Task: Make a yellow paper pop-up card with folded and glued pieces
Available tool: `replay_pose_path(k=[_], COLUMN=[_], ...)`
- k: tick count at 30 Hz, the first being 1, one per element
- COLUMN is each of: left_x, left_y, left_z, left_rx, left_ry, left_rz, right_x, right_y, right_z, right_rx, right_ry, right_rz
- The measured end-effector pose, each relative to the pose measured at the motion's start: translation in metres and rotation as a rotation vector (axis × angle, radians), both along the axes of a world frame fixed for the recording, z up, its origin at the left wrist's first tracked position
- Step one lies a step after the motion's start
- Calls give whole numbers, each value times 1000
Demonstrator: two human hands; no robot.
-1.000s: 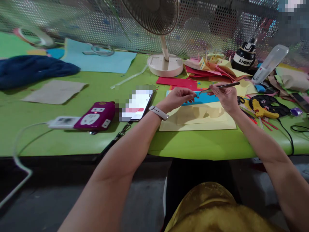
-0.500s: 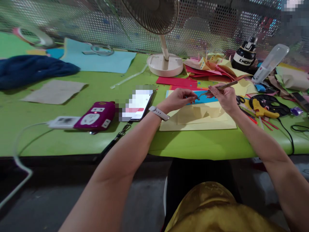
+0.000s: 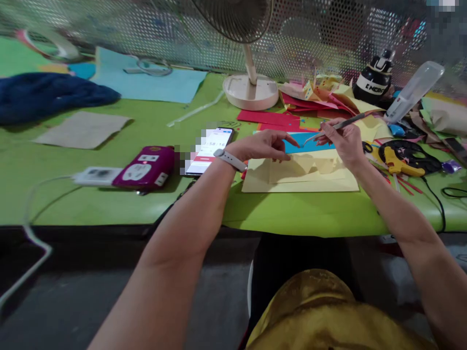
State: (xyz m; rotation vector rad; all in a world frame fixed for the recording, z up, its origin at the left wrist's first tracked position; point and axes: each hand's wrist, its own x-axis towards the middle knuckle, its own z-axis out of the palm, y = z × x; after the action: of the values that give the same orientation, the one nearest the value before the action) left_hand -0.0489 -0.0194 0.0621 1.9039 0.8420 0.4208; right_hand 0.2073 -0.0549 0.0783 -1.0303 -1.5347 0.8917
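Note:
My right hand (image 3: 343,141) is closed around a pair of tweezers (image 3: 350,120). Their bent tip reaches down to the left, over a blue paper strip (image 3: 314,146). My left hand (image 3: 268,145) hovers at the strip's left end with thumb and forefinger parted and nothing visible between them. Beneath both hands lie sheets of pale yellow paper (image 3: 302,185), the upper one with a cut or folded edge. Whether the tweezer tip pinches anything is too small to tell.
A phone (image 3: 215,146) and a purple power socket (image 3: 146,167) lie left. Behind stand a fan (image 3: 251,92), paper scraps (image 3: 328,102) and a black bottle (image 3: 374,80). On the right are a yellow glue gun (image 3: 401,164), a black spool (image 3: 425,158) and a clear container (image 3: 416,92).
My left thumb and forefinger have parted from their pinch near the tweezer tip, and that hand has drawn back left. My right hand still holds the tweezers over the blue strip.

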Motion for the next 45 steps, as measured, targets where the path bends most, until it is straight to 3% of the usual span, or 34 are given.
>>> replay_pose_path(k=[8, 21, 45], left_x=[15, 13, 15], left_y=[-1, -3, -7], left_z=[-11, -3, -4], left_rx=[42, -177, -190], left_ry=[125, -21, -40], left_rz=[-43, -95, -144], right_x=[-8, -14, -21], right_y=[-10, -18, -23], right_z=[-2, 2, -3], right_rx=[-64, -60, -45], right_ry=[-14, -12, -27], right_rz=[102, 119, 156])
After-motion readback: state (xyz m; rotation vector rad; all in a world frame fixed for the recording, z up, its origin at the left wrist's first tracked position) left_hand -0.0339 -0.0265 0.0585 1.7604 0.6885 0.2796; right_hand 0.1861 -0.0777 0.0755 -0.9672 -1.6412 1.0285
